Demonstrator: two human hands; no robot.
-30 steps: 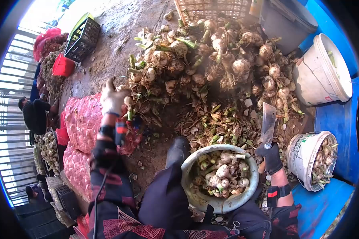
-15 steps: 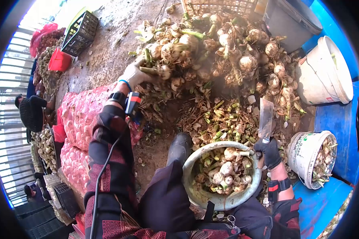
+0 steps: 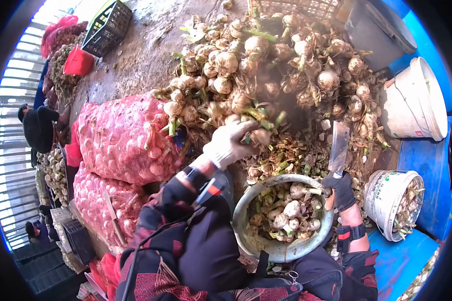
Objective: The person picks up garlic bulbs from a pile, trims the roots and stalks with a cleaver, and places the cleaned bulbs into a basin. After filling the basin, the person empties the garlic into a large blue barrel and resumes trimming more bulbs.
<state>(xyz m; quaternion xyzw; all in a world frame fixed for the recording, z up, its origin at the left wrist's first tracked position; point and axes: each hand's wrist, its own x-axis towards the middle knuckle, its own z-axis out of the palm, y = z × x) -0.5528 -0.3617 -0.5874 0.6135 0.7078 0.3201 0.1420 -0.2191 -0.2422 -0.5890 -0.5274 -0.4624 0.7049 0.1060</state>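
Note:
My left hand, in a white glove, is closed round a garlic bulb with a green stem, a little blurred by motion. It hangs above trimmed stalks, between the garlic heap and the basin. My right hand, in a dark glove, grips a cleaver by its wooden handle, the broad blade pointing away from me. Beside that hand, a round pale-green basin stands between my legs, with garlic bulbs and stem pieces inside.
Pink mesh sacks of garlic lie at left, a knife resting on the lower one. White buckets stand at right, near a smaller bucket of trimmings. A black crate and a red bucket are farther off. Another person sits at far left.
My left hand has come back from the garlic heap towards the basin, bringing a garlic bulb. My right hand keeps the cleaver in nearly the same place. The view has shifted slightly.

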